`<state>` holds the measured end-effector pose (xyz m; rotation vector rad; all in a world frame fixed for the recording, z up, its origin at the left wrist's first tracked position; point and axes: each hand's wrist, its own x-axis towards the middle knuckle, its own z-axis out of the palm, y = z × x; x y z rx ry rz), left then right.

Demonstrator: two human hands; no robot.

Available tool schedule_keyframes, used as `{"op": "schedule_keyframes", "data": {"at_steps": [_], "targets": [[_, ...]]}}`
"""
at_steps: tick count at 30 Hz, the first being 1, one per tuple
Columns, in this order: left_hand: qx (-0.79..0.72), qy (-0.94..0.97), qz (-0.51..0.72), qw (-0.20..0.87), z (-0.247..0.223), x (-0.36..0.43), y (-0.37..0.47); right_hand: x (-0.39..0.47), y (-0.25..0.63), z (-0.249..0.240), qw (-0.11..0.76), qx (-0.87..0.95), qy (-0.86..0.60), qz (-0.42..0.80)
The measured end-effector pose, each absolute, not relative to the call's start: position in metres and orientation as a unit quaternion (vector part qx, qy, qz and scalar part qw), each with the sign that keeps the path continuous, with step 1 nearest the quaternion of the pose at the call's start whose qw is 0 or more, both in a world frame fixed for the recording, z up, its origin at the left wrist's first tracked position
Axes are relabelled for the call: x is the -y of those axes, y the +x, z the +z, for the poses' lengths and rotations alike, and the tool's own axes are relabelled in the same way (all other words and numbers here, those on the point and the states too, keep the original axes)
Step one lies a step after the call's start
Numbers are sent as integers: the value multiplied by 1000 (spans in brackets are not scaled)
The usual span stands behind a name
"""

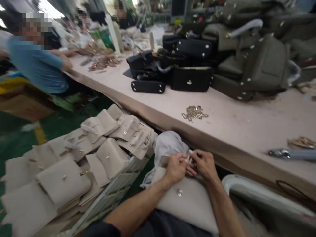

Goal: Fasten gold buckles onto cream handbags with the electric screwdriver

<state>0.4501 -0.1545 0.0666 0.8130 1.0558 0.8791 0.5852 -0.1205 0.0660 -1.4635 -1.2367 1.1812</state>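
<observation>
Across my lap lies a cream handbag (190,200) with a shiny metal clasp (179,192) on its face. My left hand (176,168) and my right hand (203,164) meet over its far edge, fingers closed and almost touching. Between the fingertips is a small pale piece, partly hidden, whose kind I cannot make out. On the table beyond my hands sits a little heap of metal buckles (195,113).
Left of my legs, a crate (116,187) holds stacked cream handbags (64,177). Black handbags (190,79) and olive bags (261,65) crowd the table (229,121). A metal tool (291,154) lies at right, above a white tub (247,181). A person in blue (37,65) sits at far left.
</observation>
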Motion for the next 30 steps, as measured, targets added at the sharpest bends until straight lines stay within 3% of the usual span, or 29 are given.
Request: {"op": "schedule_keyframes", "data": {"at_steps": [3, 7, 30], "targets": [[-461, 354, 367, 726, 59, 157, 460, 150, 606, 55, 426, 400, -604, 542], [-470, 360, 376, 713, 66, 149, 454, 140, 597, 52, 484, 329, -554, 592], [-454, 379, 376, 713, 64, 151, 448, 146, 589, 50, 463, 424, -608, 486]]}}
